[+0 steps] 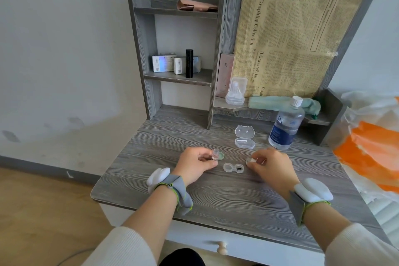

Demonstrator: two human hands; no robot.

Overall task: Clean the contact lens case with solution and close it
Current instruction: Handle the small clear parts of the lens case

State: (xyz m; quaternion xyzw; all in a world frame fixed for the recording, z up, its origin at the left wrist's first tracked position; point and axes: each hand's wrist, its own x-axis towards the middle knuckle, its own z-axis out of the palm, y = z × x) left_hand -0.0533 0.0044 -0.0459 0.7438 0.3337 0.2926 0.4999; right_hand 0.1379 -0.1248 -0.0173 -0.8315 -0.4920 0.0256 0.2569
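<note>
The clear two-well contact lens case (233,167) lies uncapped on the grey wood-grain desk (216,196), between my hands. My left hand (195,166) pinches a small clear vial (215,154), and a pale green cap (221,155) lies right behind that vial on the desk. My right hand (271,168) pinches a small white cap (250,160) just right of the case. The solution bottle (286,125), clear with a blue label and a white top, stands upright at the back right.
An open clear hinged box (245,137) with a small white stick lies behind the case. A shelf unit (179,49) holds boxes and a black tube. Another clear case (236,90) and a green cloth (280,101) sit on the raised ledge. Plastic bags (371,142) lie at right.
</note>
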